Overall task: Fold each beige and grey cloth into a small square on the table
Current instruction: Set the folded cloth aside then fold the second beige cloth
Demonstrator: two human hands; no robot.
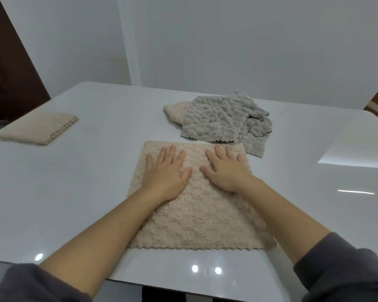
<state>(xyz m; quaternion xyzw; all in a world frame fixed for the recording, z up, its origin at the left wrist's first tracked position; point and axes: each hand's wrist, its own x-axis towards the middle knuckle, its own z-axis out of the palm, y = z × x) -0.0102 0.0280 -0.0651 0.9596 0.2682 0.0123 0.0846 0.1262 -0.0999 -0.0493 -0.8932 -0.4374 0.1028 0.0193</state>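
Note:
A beige fluffy cloth (196, 216) lies spread flat on the white table (79, 192), right in front of me. My left hand (165, 172) presses on its far left part, palm down, fingers straight and spread. My right hand (226, 168) lies flat beside it on the far right part, fingers also straight. Behind the cloth sits a loose heap of grey cloths (218, 118), with another beige cloth (177, 111) poking out at its left. A folded beige cloth (38, 127) rests at the table's far left.
A white wall stands behind the table. A dark doorway shows at the far left. The table's near edge runs just below my forearms, and its glossy top reflects ceiling lights.

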